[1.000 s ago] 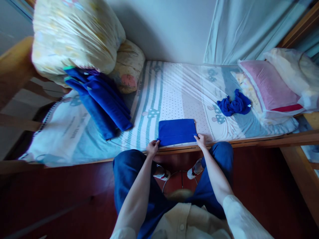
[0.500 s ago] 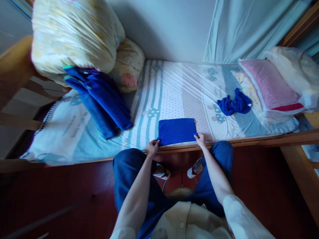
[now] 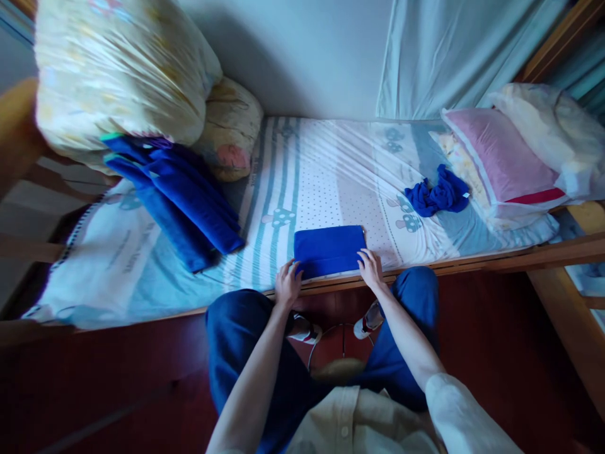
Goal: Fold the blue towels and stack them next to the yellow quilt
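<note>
A blue cloth [image 3: 329, 251], folded into a flat rectangle, lies at the front edge of the bed between my hands. At its near left corner, my left hand [image 3: 288, 284] has its fingers apart, the tips at the cloth's edge. My right hand [image 3: 371, 267] is at the right side, fingers spread, fingertips by the edge there. Neither hand grips the fabric. To the right sits a crumpled blue cloth [image 3: 437, 192] with a small white tag. Several long blue cloths [image 3: 189, 202] lie in a layered pile on the left.
A patterned sheet [image 3: 321, 170] covers the bed. At the left stand a large bundled quilt [image 3: 123, 75] and a smaller cushion [image 3: 231, 126]. A pink pillow [image 3: 501, 154] lies at the right end. The wooden bed rail [image 3: 454, 265] runs along the front, near my knees.
Both hands have let go of the folded cloth's near corners, and their fingers have spread. The cloth keeps its place on the bed. The whole view has shifted slightly.
</note>
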The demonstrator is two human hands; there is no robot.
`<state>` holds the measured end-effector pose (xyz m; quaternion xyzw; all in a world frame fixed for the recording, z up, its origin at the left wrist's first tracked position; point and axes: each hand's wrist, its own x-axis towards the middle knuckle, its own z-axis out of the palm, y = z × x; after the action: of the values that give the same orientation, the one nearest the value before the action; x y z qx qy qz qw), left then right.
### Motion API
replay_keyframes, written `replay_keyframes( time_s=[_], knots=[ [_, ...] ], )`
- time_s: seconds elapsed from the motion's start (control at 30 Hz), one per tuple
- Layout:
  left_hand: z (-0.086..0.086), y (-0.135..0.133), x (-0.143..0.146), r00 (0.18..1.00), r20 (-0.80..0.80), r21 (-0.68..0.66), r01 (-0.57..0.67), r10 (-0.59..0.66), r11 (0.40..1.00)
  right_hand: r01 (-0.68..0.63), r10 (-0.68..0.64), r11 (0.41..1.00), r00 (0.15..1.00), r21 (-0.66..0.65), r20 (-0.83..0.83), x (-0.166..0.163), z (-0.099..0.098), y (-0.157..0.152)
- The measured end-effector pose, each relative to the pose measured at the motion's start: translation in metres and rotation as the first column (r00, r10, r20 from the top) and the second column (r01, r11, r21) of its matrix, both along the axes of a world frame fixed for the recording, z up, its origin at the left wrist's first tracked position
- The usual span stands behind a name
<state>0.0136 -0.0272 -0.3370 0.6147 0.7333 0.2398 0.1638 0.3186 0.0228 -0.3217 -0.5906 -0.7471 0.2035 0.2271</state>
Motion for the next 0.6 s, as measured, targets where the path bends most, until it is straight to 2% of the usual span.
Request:
replay_keyframes(
  time_s=[0.1, 0.17, 0.4, 0.5, 0.6],
  knots=[
    [-0.002, 0.0, 0.002, 0.973, -0.049, -0.03, 0.224, -0.225, 0.974, -0.229, 0.232, 0.971, 0.972, -0.064, 0.043, -0.005, 0.006, -0.003],
    [-0.004, 0.001, 0.001, 0.944, -0.081, -0.095, 0.313, -0.32, 0.945, -0.287, 0.295, 0.952, 0.953, -0.108, 0.069, -0.005, 0.007, -0.003],
    [-0.003, 0.008, -0.011, 0.85, -0.206, -0.265, 0.429, -0.486, 0.863, -0.219, 0.236, 0.968, 0.96, -0.123, 0.153, 0.002, 0.0, 0.004],
    [-0.006, 0.011, -0.016, 0.809, -0.237, -0.277, 0.474, -0.538, 0.836, -0.179, 0.196, 0.977, 0.967, -0.114, 0.162, 0.004, -0.004, 0.007],
    [-0.01, 0.011, -0.02, 0.796, -0.257, -0.25, 0.493, -0.548, 0.833, -0.147, 0.164, 0.983, 0.974, -0.111, 0.157, 0.005, -0.007, 0.009]
  ],
)
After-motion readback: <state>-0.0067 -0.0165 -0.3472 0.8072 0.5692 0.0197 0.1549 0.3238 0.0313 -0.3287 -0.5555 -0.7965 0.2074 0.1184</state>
